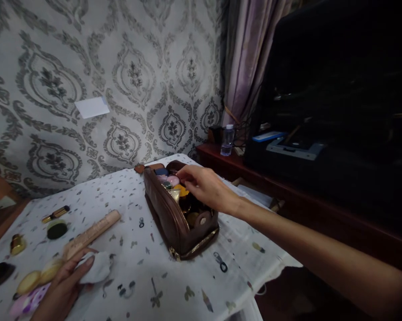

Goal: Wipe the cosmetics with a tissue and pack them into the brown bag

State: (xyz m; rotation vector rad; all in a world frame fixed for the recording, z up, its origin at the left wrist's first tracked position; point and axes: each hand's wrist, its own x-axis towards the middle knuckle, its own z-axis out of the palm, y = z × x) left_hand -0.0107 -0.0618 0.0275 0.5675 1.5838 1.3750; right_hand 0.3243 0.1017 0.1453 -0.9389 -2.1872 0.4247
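A brown leather makeup bag (164,209) with gold zips lies unzipped on the cloth-covered table. Inside it are a pink rounded item (173,180), a yellow item (181,191) and several other small cosmetics. My right hand (201,185) reaches into the bag from the right, its fingers bent together at the far end; what they grip, if anything, I cannot make out. At the lower left, my left hand (70,274) is closed on a crumpled white wipe (96,267), just beside a long beige box (92,232).
Left on the patterned tablecloth (174,285) lie a dark round compact (57,229), a gold-and-black tube (55,214), a gold-capped bottle (18,244), yellowish sponges (29,282) and a purple-spotted item (37,296). A water bottle (227,141) and a large black screen (338,89) stand on the right.
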